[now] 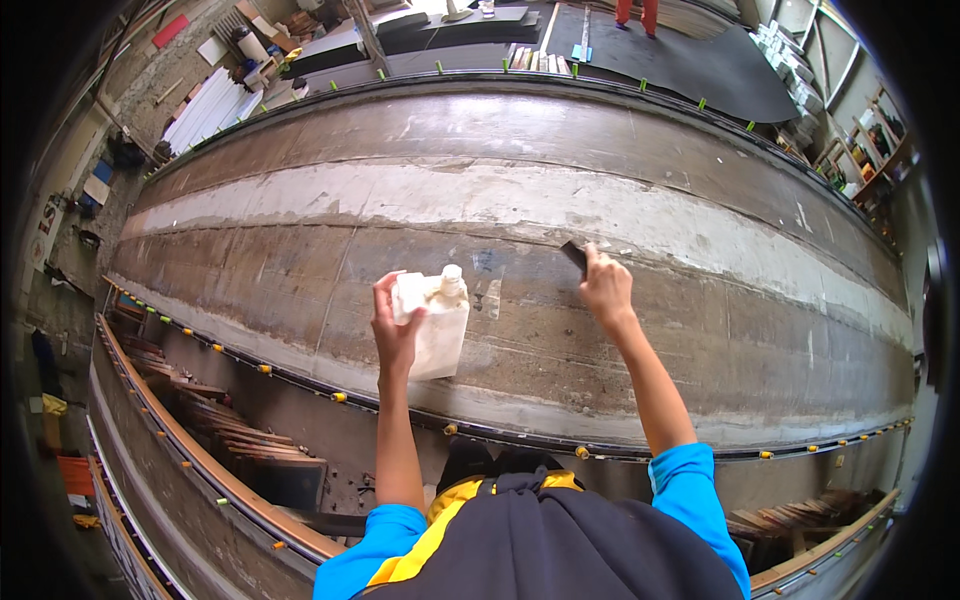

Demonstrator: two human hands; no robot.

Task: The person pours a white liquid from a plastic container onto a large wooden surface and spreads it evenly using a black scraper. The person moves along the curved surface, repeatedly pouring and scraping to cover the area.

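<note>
My left hand is wrapped around the side of a white plastic jug. The jug has a capped neck, and pale residue marks its top. It is at the near side of a long, curved, boat-like surface, brown-grey with a pale band along it. Whether the jug rests on that surface or hangs just above it, I cannot tell. To the right, my right hand grips a small dark flat scraper. The scraper's blade is at the surface, just below the pale band; contact is unclear.
Yellow and green clips line the surface's edges. Below the near edge lie stacked wood pieces; a second long rim runs at lower left. Beyond the far edge, a person's orange-clad legs stand on black sheeting.
</note>
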